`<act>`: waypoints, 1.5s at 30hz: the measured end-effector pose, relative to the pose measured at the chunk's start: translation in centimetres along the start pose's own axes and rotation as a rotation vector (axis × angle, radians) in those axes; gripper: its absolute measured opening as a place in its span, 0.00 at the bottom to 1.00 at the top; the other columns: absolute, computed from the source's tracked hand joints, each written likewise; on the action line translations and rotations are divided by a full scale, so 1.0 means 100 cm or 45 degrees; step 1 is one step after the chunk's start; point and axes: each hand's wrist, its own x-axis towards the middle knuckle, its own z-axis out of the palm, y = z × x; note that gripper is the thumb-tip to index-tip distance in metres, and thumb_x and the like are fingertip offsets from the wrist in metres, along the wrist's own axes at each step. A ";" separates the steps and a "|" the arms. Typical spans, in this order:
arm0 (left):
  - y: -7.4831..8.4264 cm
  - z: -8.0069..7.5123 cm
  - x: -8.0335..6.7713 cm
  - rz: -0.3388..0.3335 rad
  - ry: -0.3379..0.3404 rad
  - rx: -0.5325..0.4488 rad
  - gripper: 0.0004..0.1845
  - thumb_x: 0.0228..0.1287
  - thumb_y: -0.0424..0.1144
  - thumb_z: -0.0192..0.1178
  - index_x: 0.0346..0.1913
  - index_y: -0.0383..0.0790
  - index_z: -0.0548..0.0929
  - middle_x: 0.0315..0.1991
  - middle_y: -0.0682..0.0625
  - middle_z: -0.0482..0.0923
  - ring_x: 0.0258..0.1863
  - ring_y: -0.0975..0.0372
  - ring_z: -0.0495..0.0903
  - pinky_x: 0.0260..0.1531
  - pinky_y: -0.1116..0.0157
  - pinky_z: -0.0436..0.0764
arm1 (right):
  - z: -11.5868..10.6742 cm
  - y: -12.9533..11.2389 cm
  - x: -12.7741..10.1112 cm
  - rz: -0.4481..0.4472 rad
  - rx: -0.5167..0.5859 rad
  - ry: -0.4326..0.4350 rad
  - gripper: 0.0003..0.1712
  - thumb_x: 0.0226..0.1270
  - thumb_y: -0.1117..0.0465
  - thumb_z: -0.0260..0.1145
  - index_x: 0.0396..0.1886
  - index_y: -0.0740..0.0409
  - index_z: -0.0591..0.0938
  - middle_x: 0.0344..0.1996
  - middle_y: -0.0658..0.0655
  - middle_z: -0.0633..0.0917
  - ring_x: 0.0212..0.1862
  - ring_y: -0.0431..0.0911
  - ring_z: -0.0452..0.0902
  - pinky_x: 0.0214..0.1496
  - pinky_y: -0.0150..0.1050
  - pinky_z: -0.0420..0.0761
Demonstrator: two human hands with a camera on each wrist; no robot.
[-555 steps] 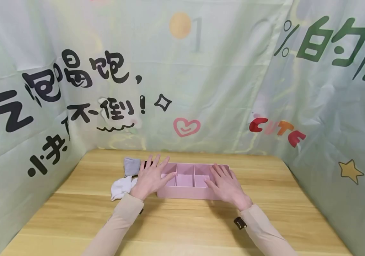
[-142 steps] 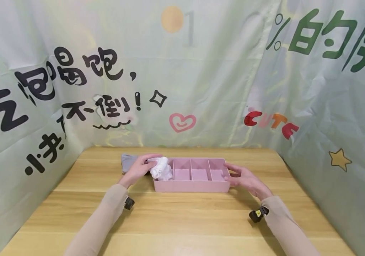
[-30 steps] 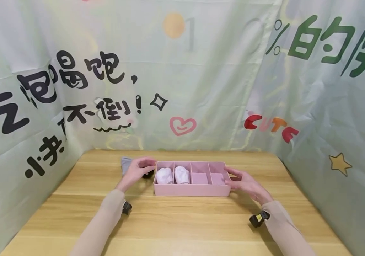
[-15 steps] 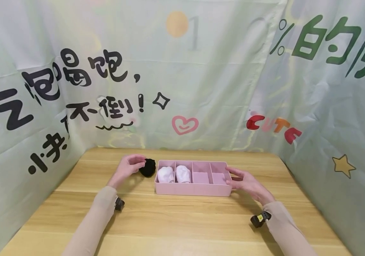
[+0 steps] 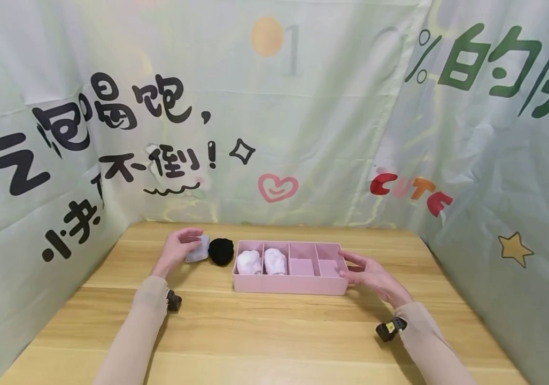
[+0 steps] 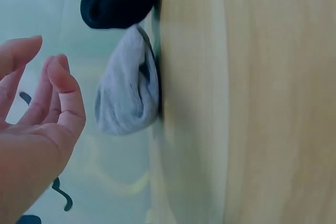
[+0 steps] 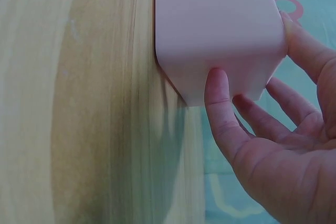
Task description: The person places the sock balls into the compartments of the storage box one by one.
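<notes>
My left hand (image 5: pixel 178 249), fingers loosely curved, is beside a folded grey sock (image 5: pixel 200 249) on the table. A gap shows between fingers and sock in the left wrist view. Right of the grey sock sits a balled black sock (image 5: pixel 221 251), near the box. The pink divided box (image 5: pixel 290 285) holds two balled white socks, one (image 5: pixel 249 262) in the leftmost compartment and one (image 5: pixel 276 262) beside it; the two right compartments are bare. My right hand (image 5: pixel 375 278) grips the box's right end, with one digit at the rim and fingertips against the end wall.
The wooden table (image 5: pixel 255 331) stretches in front of the box. Printed fabric (image 5: pixel 327 133) hangs behind and along both sides. A small black wrist camera (image 5: pixel 391 329) sits below the right sleeve, another (image 5: pixel 174 300) below the left.
Both white socks have gone from the table's left into the box. In the last second my left hand moved left from the black sock to the grey one. The right hand stays at the box.
</notes>
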 end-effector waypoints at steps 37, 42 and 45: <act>-0.018 -0.007 0.022 -0.307 -0.225 0.110 0.36 0.50 0.22 0.63 0.67 0.31 0.70 0.69 0.32 0.60 0.58 0.46 0.63 0.46 0.67 0.70 | -0.002 -0.002 0.001 -0.006 -0.004 -0.006 0.42 0.66 0.63 0.67 0.76 0.61 0.59 0.75 0.69 0.58 0.72 0.67 0.58 0.59 0.48 0.79; -0.021 -0.007 0.023 -0.334 -0.206 0.172 0.35 0.49 0.22 0.63 0.66 0.33 0.72 0.69 0.33 0.62 0.56 0.48 0.66 0.45 0.66 0.72 | -0.002 -0.002 0.001 -0.006 -0.009 -0.011 0.43 0.66 0.62 0.68 0.76 0.61 0.59 0.75 0.69 0.58 0.72 0.67 0.58 0.59 0.48 0.79; -0.022 -0.008 0.022 -0.358 -0.216 0.169 0.35 0.52 0.22 0.63 0.67 0.33 0.71 0.68 0.31 0.62 0.56 0.47 0.66 0.46 0.65 0.73 | -0.001 -0.002 0.001 0.000 -0.012 -0.010 0.43 0.66 0.62 0.68 0.76 0.61 0.59 0.75 0.69 0.58 0.72 0.67 0.58 0.59 0.49 0.79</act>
